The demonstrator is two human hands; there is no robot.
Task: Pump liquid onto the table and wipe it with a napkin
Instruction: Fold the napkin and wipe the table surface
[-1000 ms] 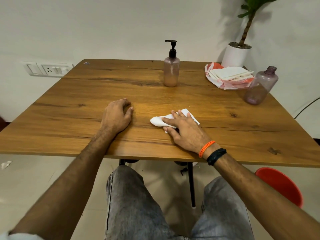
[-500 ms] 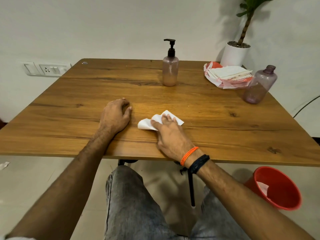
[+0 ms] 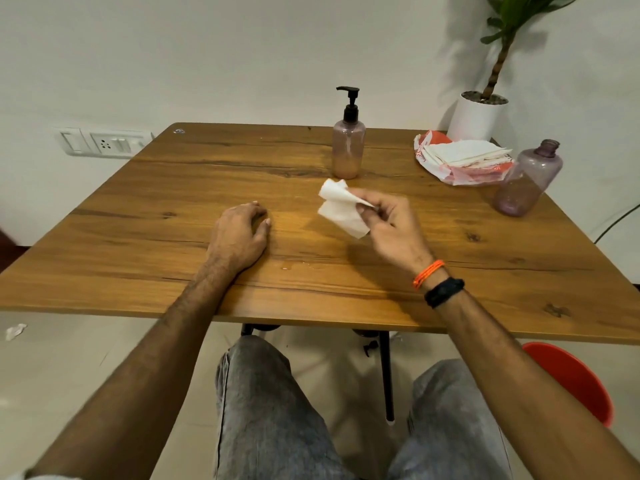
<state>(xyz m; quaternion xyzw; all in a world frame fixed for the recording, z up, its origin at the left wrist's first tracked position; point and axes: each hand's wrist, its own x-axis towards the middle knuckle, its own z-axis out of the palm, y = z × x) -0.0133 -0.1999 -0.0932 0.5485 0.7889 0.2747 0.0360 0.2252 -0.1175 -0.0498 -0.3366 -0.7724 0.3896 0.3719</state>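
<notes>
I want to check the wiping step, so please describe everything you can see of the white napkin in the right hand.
The napkin is a white, thin piece of paper, crumpled and loosely folded, with soft creases. The right hand pinches it at its right side between the thumb and fingertips and holds it raised above the table, so it hangs to the left of the fingers. It appears in front of the pump bottle. Whether it is wet cannot be told.

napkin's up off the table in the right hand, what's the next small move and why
Probably bring the napkin back down onto the wet streak near the table's front edge and wipe it. The right hand pinches the napkin above the wood, a thin shine of liquid shows there, and the left hand rests beside it.
</notes>
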